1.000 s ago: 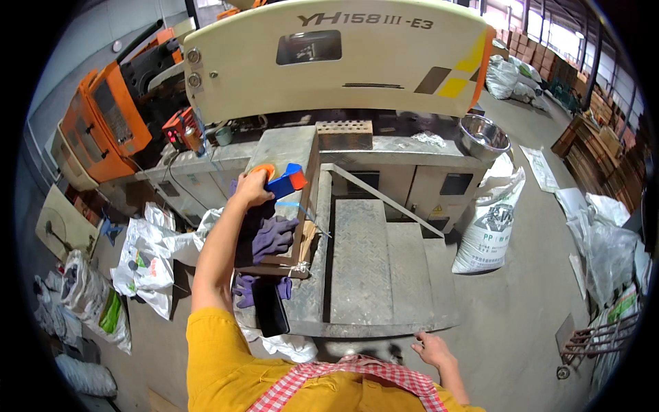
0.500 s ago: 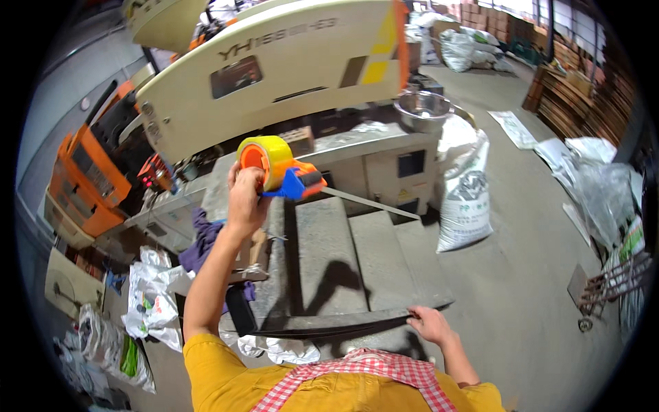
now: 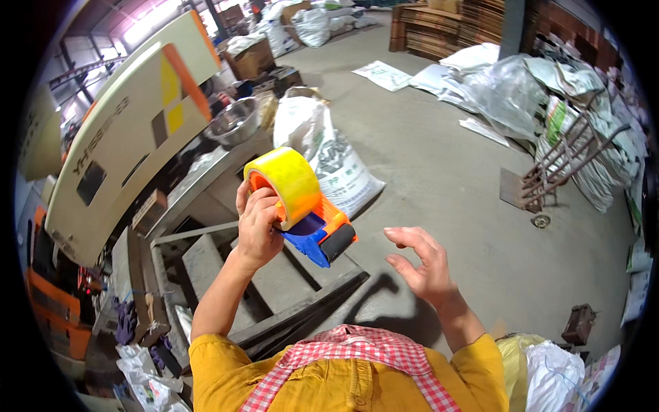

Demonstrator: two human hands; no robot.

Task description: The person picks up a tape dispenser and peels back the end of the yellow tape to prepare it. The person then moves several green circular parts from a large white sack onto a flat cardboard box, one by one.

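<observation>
My left hand (image 3: 259, 223) is raised in front of me and grips a tape dispenser (image 3: 305, 213): an orange and blue body with a black roller and a fat roll of yellow tape on top. My right hand (image 3: 420, 264) hovers just to the right of the dispenser, fingers spread, holding nothing and not touching it. Both arms wear yellow sleeves above a red-checked apron.
A large cream machine (image 3: 117, 137) with a grey metal platform and steps (image 3: 274, 288) stands at left. A metal bowl (image 3: 235, 122) sits on it. A white filled sack (image 3: 329, 161) leans nearby. Plastic bags and a rusty rack (image 3: 570, 172) lie at right on the concrete floor.
My left hand lifted the tape dispenser off the machine and brought it toward me. My right hand rose from low beside me toward the dispenser. My view swung to the right.
</observation>
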